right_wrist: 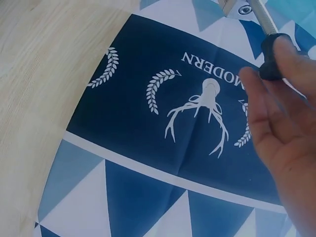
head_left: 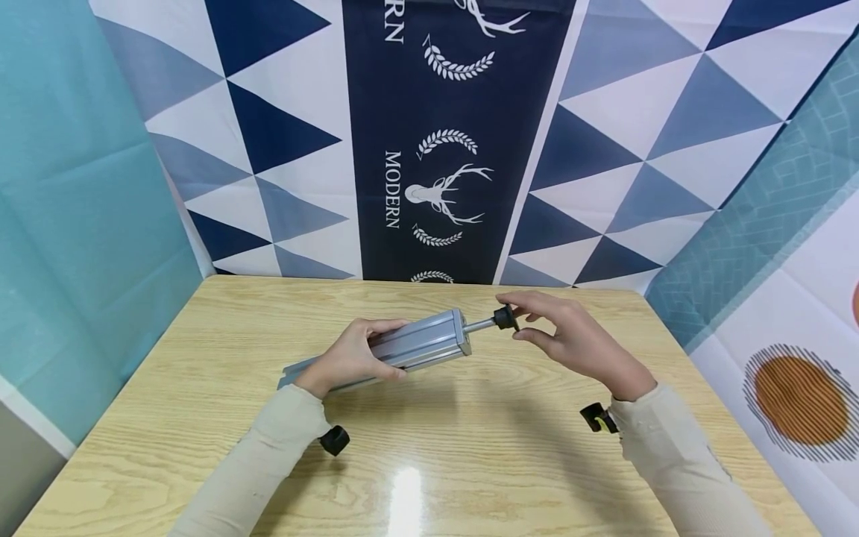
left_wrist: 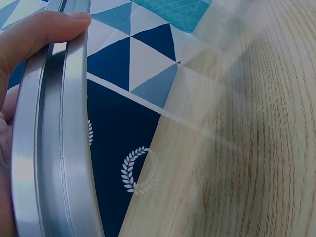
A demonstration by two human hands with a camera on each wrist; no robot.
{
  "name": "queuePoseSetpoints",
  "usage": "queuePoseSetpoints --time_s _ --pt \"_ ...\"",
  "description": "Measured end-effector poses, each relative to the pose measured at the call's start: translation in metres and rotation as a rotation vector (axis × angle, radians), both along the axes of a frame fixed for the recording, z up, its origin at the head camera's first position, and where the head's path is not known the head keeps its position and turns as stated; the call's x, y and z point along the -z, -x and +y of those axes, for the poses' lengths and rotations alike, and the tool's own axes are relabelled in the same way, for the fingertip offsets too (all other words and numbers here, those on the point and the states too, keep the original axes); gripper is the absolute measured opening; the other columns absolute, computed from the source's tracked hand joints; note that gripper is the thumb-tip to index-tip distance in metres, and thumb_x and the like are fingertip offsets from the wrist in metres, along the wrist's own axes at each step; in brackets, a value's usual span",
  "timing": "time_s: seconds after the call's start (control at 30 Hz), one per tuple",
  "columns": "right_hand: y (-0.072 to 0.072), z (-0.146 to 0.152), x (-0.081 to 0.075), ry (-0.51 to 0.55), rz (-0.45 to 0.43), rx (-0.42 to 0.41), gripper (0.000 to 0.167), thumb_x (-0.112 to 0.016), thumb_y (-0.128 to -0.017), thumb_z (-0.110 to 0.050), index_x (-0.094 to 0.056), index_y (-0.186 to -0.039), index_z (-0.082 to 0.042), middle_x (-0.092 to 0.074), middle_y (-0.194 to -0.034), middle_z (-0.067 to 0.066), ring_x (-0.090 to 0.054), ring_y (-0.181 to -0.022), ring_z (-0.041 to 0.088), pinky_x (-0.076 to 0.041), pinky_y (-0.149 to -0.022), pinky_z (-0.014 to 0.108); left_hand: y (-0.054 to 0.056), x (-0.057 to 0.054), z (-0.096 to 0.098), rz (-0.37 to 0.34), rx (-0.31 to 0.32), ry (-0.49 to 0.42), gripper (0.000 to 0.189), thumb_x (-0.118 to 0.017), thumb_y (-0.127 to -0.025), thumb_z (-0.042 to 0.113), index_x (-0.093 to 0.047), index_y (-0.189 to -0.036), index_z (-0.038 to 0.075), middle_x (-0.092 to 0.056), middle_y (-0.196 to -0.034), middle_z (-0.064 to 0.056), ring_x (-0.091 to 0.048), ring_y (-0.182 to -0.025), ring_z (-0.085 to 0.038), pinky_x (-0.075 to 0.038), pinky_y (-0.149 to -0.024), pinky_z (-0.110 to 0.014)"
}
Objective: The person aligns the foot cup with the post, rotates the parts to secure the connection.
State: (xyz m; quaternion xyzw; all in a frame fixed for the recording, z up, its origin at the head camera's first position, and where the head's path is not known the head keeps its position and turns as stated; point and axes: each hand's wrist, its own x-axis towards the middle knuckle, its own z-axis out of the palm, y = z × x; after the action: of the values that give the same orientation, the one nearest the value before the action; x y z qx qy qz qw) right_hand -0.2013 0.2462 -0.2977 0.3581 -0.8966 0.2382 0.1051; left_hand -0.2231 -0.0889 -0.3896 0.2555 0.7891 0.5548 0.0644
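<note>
A silver-grey aluminium profile (head_left: 429,339) with long grooves is held up at a slant over the table in the head view, its near left end partly behind the wrist. My left hand (head_left: 352,354) grips it around the middle, thumb and fingers on opposite sides. In the left wrist view the grooved profile (left_wrist: 79,148) runs down past the fingers. From its right end sticks a metal threaded rod (head_left: 479,325), tipped by a black levelling foot (head_left: 505,317). My right hand (head_left: 584,335) pinches that foot; the right wrist view shows fingertips at the black base (right_wrist: 269,61).
Beneath both hands spreads a wood-grain table (head_left: 429,432). A patterned cloth (head_left: 443,149) hangs along its back edge, with teal cloth (head_left: 80,186) at the left. Small black devices (head_left: 334,440) sit at both wrists.
</note>
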Motion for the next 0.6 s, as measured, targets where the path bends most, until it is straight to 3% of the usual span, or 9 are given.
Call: queuePoseSetpoints --time_s 0.17,0.33,0.47,0.6 --pt "0.0018 -0.002 0.0059 0.014 -0.114 0.139 0.036 -0.059 -0.096 -0.03 -0.064 -0.121 -0.004 -0.069 -0.09 -0.002 -0.062 -0.077 0.011 -0.048 -0.064 0.032 0.0008 0.0002 -0.0005 -0.007 0.008 -0.002 0.072 -0.087 -0.066 0.013 -0.06 -0.132 0.017 -0.06 -0.129 -0.004 -0.06 -0.107 -0.018 -0.045 -0.093 -0.037" --pt "0.001 -0.0031 0.0088 0.024 -0.156 0.174 0.037 -0.054 -0.098 -0.036 -0.066 -0.116 -0.006 -0.07 -0.09 -0.001 -0.063 -0.077 0.011 -0.046 -0.063 0.032 0.0022 0.0026 0.0005 -0.017 0.01 0.009 0.072 -0.087 -0.067 0.011 -0.059 -0.133 0.016 -0.06 -0.13 -0.005 -0.06 -0.106 -0.018 -0.045 -0.093 -0.038" --pt "-0.0001 -0.0021 0.0091 0.028 -0.154 0.153 0.044 -0.059 -0.096 -0.034 -0.058 -0.129 -0.006 -0.069 -0.107 0.006 -0.066 -0.089 0.018 -0.051 -0.074 0.039 0.0028 0.0037 0.0006 -0.012 0.01 0.016 0.072 -0.087 -0.067 0.012 -0.059 -0.133 0.017 -0.059 -0.13 -0.005 -0.06 -0.106 -0.017 -0.045 -0.094 -0.038" --pt "-0.0018 -0.0012 0.008 0.039 -0.148 0.075 0.069 -0.073 -0.086 -0.022 -0.04 -0.146 -0.015 -0.052 -0.139 0.008 -0.058 -0.116 0.026 -0.048 -0.092 0.046 0.0016 0.0028 0.0004 0.0 0.011 0.01 0.073 -0.088 -0.066 0.015 -0.059 -0.132 0.018 -0.06 -0.129 -0.004 -0.06 -0.106 -0.018 -0.045 -0.093 -0.039"
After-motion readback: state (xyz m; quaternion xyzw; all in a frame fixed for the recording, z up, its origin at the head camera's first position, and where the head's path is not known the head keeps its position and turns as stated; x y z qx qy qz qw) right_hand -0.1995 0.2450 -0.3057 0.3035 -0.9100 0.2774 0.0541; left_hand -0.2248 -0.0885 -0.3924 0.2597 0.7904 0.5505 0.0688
